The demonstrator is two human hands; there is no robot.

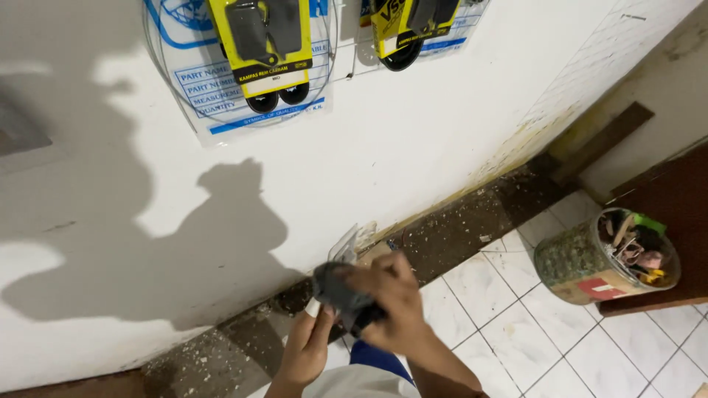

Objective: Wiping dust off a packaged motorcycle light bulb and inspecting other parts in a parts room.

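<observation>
Both hands meet at lower centre of the frame. Right hand [394, 302] is curled closed, knuckles up. Left hand [306, 346] sits beneath, fingers extended upward.

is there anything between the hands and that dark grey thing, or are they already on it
Nothing visible stands between them. The right hand is wrapped over the dark grey object, and the left hand touches it from below. A clear plastic wrapper sticks up behind it, not in the way.

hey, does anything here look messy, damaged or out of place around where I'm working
Yes. The dark strip of floor along the wall is littered with pale crumbs and debris, and the wall's base is stained yellowish. The can on the tiles is crammed with odds and ends. Your right hand and left hand hold a dark part; it shows no clear damage.
</observation>
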